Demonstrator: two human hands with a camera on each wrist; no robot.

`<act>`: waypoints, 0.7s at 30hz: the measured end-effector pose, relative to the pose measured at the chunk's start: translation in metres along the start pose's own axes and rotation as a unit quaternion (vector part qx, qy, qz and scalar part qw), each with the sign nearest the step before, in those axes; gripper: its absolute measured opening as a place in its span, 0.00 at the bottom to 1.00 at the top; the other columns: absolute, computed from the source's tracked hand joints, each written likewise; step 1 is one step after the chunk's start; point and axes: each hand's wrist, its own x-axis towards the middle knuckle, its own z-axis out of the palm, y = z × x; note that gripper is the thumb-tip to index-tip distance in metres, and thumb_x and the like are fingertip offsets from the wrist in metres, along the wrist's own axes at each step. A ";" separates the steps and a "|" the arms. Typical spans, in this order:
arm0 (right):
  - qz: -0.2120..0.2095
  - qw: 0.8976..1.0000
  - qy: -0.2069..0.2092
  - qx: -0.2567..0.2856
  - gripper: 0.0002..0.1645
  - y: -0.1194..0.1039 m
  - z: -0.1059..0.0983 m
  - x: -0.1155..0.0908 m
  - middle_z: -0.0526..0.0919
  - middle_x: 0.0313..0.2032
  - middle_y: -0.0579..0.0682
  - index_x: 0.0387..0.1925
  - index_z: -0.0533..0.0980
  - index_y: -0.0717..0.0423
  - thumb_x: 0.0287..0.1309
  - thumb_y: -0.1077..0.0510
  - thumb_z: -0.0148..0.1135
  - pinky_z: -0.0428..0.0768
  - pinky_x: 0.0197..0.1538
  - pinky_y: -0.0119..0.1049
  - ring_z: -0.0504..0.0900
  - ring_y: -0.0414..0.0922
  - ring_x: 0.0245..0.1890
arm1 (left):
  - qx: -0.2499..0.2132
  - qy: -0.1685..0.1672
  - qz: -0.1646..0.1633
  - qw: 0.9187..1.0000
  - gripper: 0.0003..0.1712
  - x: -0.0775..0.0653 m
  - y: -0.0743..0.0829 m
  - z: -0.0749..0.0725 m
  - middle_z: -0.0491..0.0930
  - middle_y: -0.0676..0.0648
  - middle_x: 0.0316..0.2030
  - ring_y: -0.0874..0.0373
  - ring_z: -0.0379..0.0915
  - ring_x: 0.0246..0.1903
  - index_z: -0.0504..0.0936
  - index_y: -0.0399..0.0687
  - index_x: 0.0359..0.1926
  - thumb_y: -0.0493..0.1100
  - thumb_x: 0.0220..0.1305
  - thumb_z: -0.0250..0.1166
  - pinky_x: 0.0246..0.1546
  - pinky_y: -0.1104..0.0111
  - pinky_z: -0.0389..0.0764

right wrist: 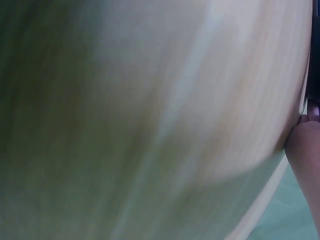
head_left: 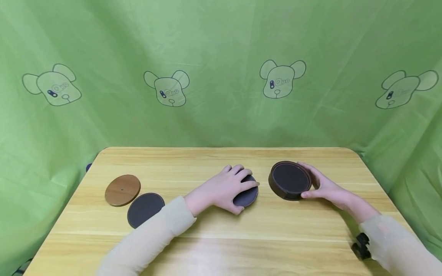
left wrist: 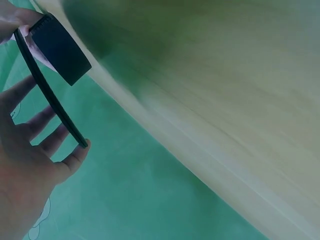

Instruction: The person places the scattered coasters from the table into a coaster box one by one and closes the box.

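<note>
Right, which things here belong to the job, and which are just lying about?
In the job:
dark disc in the left hand
round holder gripped by the right hand
probably the loose dark disc and wooden disc

Just there:
green curtain behind
table underneath

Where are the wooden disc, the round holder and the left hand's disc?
Wooden disc [head_left: 122,192]: head view, upper face.
Round holder [head_left: 284,194]: head view, outer wall.
Held disc [head_left: 246,197]: head view, uncovered face.

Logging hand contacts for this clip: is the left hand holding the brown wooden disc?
No, the left hand holds a dark disc, while the brown wooden disc lies on the table.
</note>
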 end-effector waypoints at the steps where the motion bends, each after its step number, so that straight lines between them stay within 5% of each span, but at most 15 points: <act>1: -0.002 1.000 0.000 0.001 0.63 0.000 0.000 0.000 0.62 0.75 0.34 0.86 0.48 0.51 0.58 0.70 0.73 0.59 0.60 0.10 0.61 0.14 0.68 | 0.002 0.001 0.002 1.000 0.50 0.003 0.000 0.000 0.68 0.46 0.72 0.48 0.65 0.69 0.69 0.65 0.78 0.67 0.54 0.72 0.62 0.53 0.74; 21: -0.003 1.000 0.003 -0.002 0.63 0.000 0.000 0.001 0.63 0.73 0.31 0.85 0.48 0.53 0.57 0.70 0.73 0.59 0.60 0.11 0.62 0.15 0.68 | 0.021 -0.005 0.013 1.000 0.50 0.057 0.010 0.001 0.66 0.50 0.73 0.52 0.62 0.69 0.66 0.67 0.80 0.71 0.59 0.68 0.64 0.55 0.71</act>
